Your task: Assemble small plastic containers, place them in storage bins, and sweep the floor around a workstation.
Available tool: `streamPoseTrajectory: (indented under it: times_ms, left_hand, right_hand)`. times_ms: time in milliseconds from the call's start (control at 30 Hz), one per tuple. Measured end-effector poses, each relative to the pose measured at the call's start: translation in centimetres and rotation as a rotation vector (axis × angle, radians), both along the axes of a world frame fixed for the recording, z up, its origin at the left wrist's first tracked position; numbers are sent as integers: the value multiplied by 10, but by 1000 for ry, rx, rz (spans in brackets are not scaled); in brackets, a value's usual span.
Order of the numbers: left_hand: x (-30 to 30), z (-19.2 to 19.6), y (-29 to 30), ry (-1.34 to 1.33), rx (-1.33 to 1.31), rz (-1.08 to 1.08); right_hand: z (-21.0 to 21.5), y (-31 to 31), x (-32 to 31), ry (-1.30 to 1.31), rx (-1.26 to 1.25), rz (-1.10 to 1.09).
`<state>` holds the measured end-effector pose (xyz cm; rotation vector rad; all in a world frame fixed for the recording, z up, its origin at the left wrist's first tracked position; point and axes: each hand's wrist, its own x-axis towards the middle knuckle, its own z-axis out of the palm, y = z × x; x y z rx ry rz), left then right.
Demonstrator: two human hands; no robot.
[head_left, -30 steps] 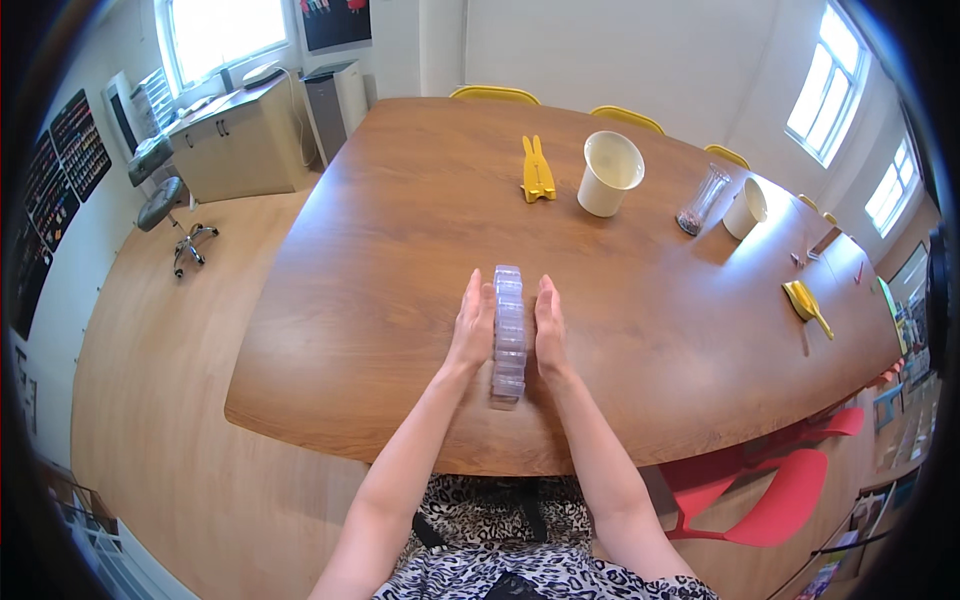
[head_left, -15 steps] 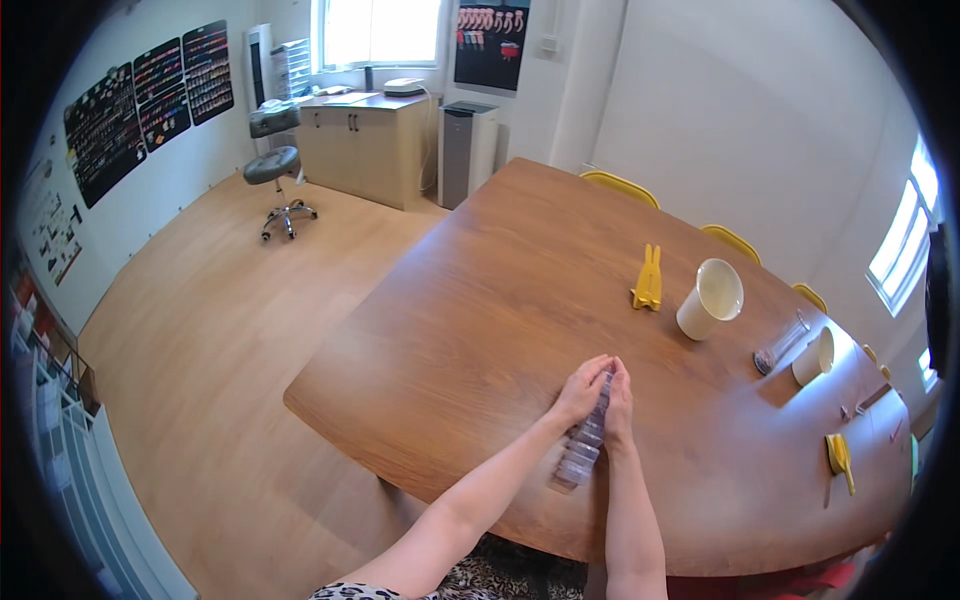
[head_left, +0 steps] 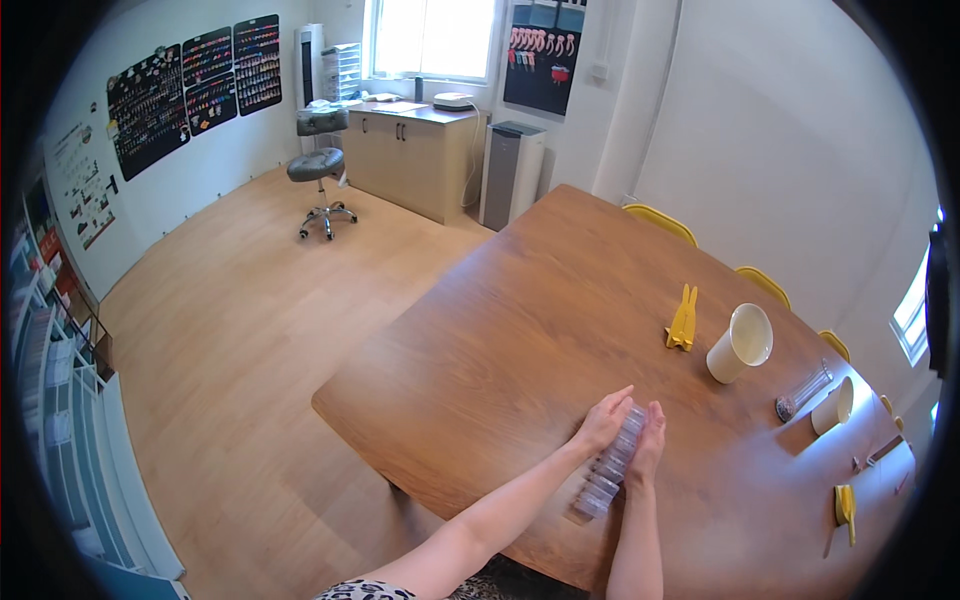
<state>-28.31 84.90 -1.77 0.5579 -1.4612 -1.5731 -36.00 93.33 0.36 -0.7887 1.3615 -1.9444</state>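
Observation:
A row of small clear plastic containers [head_left: 608, 470] lies on the wooden table in front of me, its near end pointing toward me. Along its left side is my left hand [head_left: 604, 420], fingers stretched out toward the far end. On the other side my right hand [head_left: 648, 446] stands on edge, palm facing the row and fingers straight. Both hands are beside the containers rather than wrapped round them; whether each palm touches them I cannot tell.
The brown table [head_left: 480, 360] has a corner at left. Right of my hands are a yellow rabbit-shaped stand [head_left: 683, 320], a cream cup [head_left: 738, 345], a tipped glass vase [head_left: 803, 392], another cream cup [head_left: 833, 408] and a yellow brush-like item [head_left: 845, 510]. Yellow chairs [head_left: 765, 285] line the far side.
My fingertips, close together over the row's far end before, have parted, and more of the containers shows between my hands. The whole view has shifted, with the scene sitting lower and further right.

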Motion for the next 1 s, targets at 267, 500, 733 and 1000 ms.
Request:
streamPoseTrajectory:
  times_ms: [267,500,733,1000]
  left_hand:
    - [88,37,8,-367,-64,-141]
    - [248,41,32,-816,-994,-92]
    - [258,69,45,-978,-1023,-267]
    - [232,94,30,-1126,-915,-421]
  right_hand:
    - [32,84,-7,238,148,8]
    - [63,267,-25,1337,472,360]
    - [81,291,-38,1455,476,513]
    - [57,293,-74,1607,607,567]
